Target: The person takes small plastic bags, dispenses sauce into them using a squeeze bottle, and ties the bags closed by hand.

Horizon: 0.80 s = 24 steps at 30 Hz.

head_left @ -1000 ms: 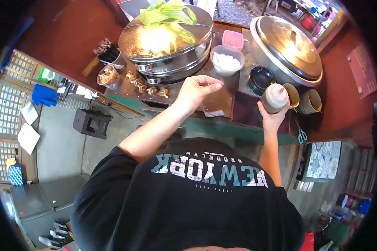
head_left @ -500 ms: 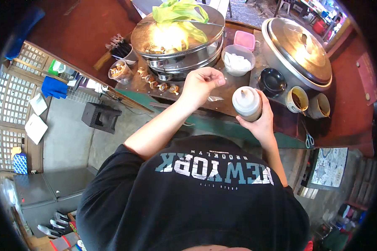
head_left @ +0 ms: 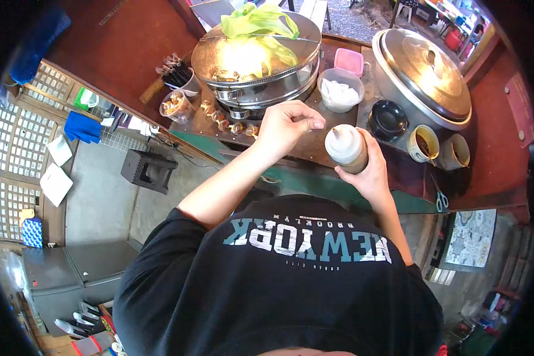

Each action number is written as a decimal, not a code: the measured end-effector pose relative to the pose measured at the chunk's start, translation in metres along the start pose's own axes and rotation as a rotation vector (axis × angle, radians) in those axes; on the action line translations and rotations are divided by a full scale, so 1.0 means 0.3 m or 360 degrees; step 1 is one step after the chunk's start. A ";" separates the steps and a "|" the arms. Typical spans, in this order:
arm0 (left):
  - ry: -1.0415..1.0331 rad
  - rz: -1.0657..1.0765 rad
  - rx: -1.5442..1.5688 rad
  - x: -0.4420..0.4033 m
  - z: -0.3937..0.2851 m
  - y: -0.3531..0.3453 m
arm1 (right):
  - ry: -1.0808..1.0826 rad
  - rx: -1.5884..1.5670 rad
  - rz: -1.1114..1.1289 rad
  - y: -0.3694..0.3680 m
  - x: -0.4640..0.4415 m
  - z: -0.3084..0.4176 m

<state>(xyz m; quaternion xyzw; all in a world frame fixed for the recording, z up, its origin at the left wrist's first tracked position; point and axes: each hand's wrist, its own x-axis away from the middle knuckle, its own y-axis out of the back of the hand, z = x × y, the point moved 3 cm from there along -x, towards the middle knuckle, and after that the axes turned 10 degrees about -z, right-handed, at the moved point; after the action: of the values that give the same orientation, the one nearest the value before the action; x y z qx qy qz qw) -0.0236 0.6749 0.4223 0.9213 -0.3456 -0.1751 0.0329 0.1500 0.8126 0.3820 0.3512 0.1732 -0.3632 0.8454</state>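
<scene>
Head view: right hand (head_left: 372,171) clamped around a white-topped, cylindrical plastic squeeze bottle (head_left: 346,147) at two o'clock, nothing visibly dispensed yet; left hand (head_left: 285,128), fingertips together, contents unclear.

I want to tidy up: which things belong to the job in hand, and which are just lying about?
Job in hand:
Clear plastic squeeze bottle with white cap, in the right hand
Left hand, near it; any grip unclear

Seemingly just lying about:
Light-blue-handled scissors
Black plastic stool
Bright blue cloth
</scene>
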 end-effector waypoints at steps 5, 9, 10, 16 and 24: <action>-0.0363 -0.0015 -0.0379 0.006 -0.062 0.004 | 0.0052 0.0034 0.0023 0.005 -0.007 0.010; -0.0439 -0.0024 -0.0538 -0.002 -0.056 0.008 | 0.0029 0.0012 0.0046 0.005 -0.009 0.006; -0.0461 -0.0024 -0.0555 -0.004 -0.054 0.009 | 0.0035 0.0008 0.0044 0.005 -0.008 0.006; -0.0672 0.0053 -0.0765 -0.004 -0.079 0.011 | 0.0020 0.0030 -0.0001 0.008 -0.007 -0.004; -0.0920 0.0187 -0.0874 -0.008 -0.103 -0.020 | -0.0015 0.0130 0.0079 0.005 -0.009 -0.013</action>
<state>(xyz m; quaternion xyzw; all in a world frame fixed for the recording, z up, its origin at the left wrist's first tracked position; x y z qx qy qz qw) -0.0111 0.6791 0.4509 0.7697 -0.3331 -0.5108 0.1891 0.1492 0.8175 0.3814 0.3880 0.1454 -0.3504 0.8399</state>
